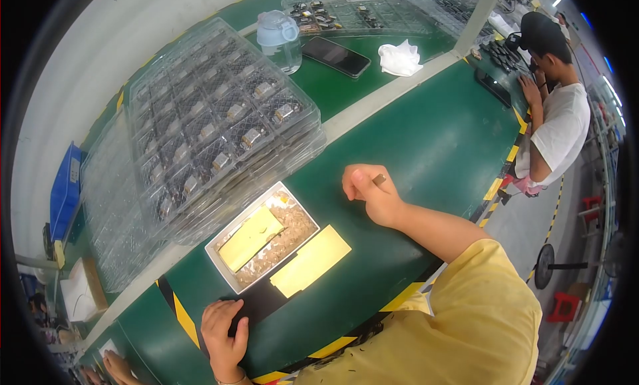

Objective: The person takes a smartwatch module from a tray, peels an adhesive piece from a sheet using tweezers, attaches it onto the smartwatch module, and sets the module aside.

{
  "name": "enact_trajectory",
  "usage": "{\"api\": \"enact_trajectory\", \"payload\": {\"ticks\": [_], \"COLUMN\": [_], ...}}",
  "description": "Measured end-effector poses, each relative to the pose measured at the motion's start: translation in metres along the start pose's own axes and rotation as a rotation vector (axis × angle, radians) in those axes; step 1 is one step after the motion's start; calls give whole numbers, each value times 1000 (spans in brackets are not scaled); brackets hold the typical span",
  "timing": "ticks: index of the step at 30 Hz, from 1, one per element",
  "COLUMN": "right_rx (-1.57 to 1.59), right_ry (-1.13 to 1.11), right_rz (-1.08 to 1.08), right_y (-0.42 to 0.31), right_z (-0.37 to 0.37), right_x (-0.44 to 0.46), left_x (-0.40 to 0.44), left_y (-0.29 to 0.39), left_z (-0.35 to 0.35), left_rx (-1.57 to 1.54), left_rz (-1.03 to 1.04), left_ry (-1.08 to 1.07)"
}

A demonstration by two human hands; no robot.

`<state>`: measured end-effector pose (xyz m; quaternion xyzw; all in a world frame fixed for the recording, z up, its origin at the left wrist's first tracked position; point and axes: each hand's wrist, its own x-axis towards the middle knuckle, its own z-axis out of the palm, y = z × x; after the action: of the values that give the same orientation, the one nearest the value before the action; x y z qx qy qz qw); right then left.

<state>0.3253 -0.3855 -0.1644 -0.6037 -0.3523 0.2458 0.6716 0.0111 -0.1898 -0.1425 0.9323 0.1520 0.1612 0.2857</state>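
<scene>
My right hand [374, 192] is closed above the green table, fingers curled round a small brownish object [379, 180] whose end shows. My left hand [225, 333] rests at the table's near side with its fingers apart, beside a dark flat strip [261, 308]. On that strip's far part lies a yellow sheet [311, 261]. Just beyond is a white open box [214, 256] holding tan crumbly pieces [283, 242] and another yellow piece [250, 238].
Stacked clear trays [219, 118] with small parts stand beyond the box. A bottle [279, 42], a phone [336, 56] and white tissue [400, 58] lie farther back. A person [556, 112] works at the right; another person's hand [118, 366] shows lower left.
</scene>
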Motion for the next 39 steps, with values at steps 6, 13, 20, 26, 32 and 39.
{"api": "enact_trajectory", "payload": {"ticks": [6, 13, 20, 26, 32, 39], "right_rx": [22, 18, -2, -6, 27, 183], "right_ry": [23, 37, 58, 6, 27, 7], "right_rz": [11, 36, 7, -82, 30, 85], "right_y": [2, 3, 5, 5, 6, 21], "right_z": [0, 1, 1, 2, 6, 6], "right_x": [1, 1, -1, -7, -4, -4], "left_x": [0, 3, 2, 8, 14, 15], "left_y": [-3, -1, -2, 7, 6, 2], "left_z": [1, 0, -2, -2, -2, 0], "left_rx": [-30, -50, -41, -36, -72, -88], "left_rz": [-47, -62, -63, -101, -160, -173], "left_ry": [-9, -25, -32, -51, -57, -59]}}
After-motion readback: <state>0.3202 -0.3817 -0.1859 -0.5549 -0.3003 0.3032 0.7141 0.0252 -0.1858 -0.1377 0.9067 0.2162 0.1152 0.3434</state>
